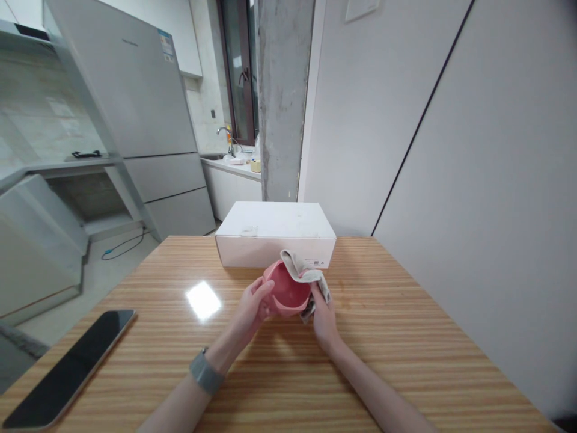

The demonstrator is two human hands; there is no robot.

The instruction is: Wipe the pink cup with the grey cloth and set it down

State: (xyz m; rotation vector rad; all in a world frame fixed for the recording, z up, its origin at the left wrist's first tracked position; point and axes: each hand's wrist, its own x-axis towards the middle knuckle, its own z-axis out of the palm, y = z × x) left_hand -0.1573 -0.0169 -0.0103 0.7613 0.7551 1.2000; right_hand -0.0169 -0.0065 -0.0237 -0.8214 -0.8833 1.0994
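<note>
Our left hand (250, 310) is cupping a pink bowl (286, 290) low over the wooden table (396, 288), curled firmly round its side, while our right hand (323, 319) is gripping a beige cloth (303, 270) against the rim. We are working just before a white box (274, 236), where a low, firm hold seems wise; a phone (67, 368) is lying well left.

Box close behind the hands, way past on the right

The white cardboard box (274, 236) stands just behind the pink bowl (287, 291) and cloth (304, 270) between the left hand (250, 310) and right hand (323, 319); a smartphone (67, 370) lies far left; the wooden table (406, 313) offers passage rightward toward the wall (473, 180)
</note>
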